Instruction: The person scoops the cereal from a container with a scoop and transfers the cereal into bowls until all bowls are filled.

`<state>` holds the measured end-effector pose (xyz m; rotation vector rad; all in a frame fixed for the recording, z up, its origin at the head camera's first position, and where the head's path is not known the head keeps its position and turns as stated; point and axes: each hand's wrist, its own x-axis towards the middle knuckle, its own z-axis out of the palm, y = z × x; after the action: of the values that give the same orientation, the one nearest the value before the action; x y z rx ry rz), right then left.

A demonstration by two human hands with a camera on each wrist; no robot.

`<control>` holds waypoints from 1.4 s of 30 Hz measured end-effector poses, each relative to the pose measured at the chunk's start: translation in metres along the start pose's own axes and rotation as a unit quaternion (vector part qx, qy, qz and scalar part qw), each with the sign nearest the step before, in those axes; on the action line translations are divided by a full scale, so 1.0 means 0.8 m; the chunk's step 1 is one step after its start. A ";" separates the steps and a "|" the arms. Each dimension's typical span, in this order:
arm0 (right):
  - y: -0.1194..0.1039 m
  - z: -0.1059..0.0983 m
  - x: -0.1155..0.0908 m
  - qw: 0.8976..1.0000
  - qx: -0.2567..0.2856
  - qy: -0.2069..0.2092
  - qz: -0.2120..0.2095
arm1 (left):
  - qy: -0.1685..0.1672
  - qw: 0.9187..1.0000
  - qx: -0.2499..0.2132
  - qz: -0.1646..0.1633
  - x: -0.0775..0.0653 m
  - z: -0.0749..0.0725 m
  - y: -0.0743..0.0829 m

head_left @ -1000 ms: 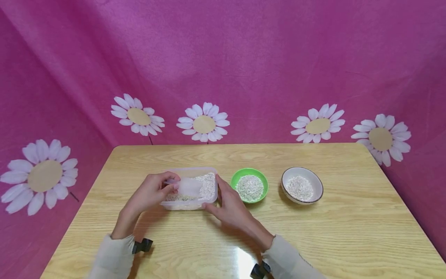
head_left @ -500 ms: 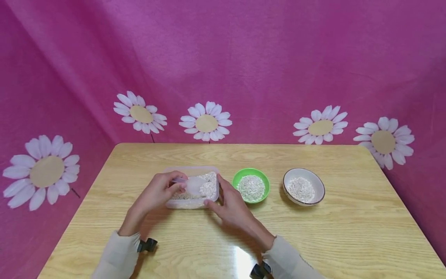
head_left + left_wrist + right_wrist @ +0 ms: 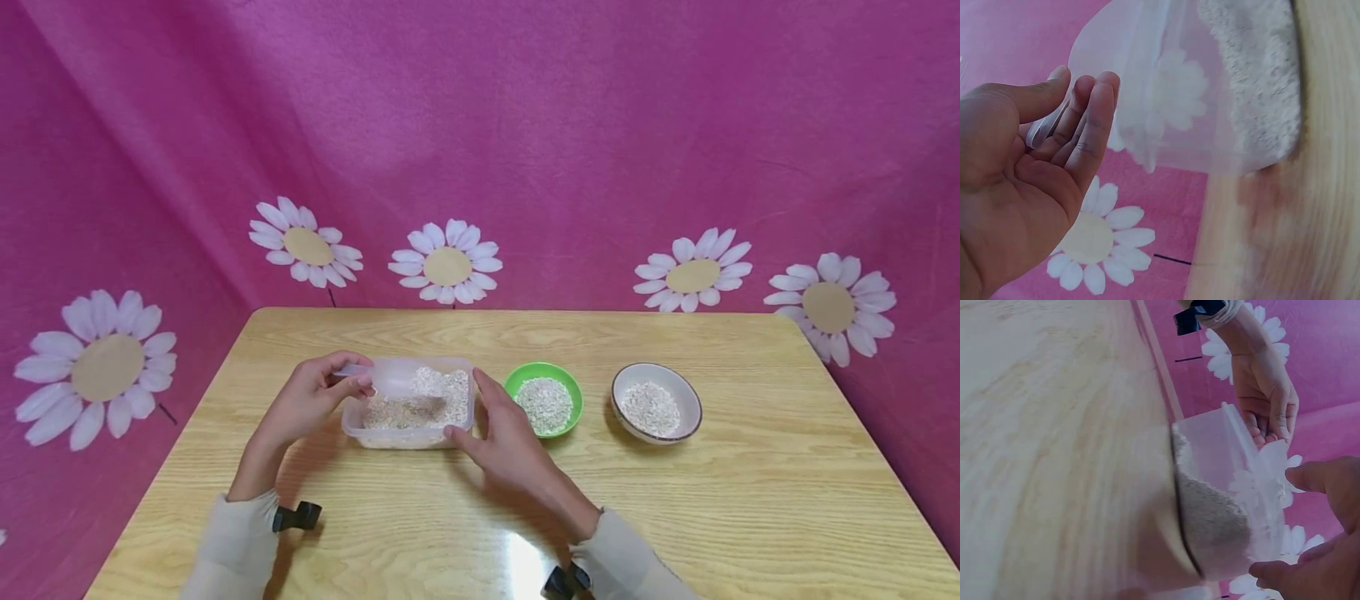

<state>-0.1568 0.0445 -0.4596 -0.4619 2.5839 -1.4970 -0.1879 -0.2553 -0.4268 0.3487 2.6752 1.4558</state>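
Observation:
A clear plastic container (image 3: 408, 442) partly filled with pale flakes, like rolled oats (image 3: 408, 412), stands on the table. Between thumb and fingertips, my left hand (image 3: 307, 400) pinches the handle of a translucent scoop (image 3: 386, 379) over the container; pale flakes lie at its far right end. Its handle (image 3: 1044, 132) shows between the fingers in the left wrist view. My right hand (image 3: 506, 437) holds the container's right end, thumb at the front corner and fingers along the side. The container wall (image 3: 1204, 434) appears beside that hand in the right wrist view.
Right of the container stand a green bowl (image 3: 512, 383) and, farther right, a white bowl with a dark rim (image 3: 682, 392); both hold pale flakes. The wooden table (image 3: 780, 467) meets a pink cloth with daisies (image 3: 555, 150) behind.
The scoop first went right into the flakes, then came back left and up, with flakes now at its end. The right hand keeps its hold on the container.

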 end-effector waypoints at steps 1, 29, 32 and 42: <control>-0.002 -0.002 0.000 1.000 -0.008 0.005 -0.001 | 0.004 1.000 -0.003 0.001 -0.001 -0.003 0.000; 0.024 -0.084 -0.023 0.998 -0.015 0.055 0.009 | 0.023 0.995 -0.091 0.015 0.025 0.048 0.041; 0.030 -0.094 -0.028 0.998 -0.030 0.061 0.012 | 0.021 0.995 -0.094 0.020 0.032 0.060 0.049; 0.045 -0.128 -0.050 0.996 -0.038 0.073 0.024 | -0.017 0.993 -0.111 0.045 0.055 0.107 0.080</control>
<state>-0.1522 0.1583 -0.4415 -0.3058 2.7500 -1.4740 -0.2058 -0.1415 -0.4186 0.4777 2.4672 1.7362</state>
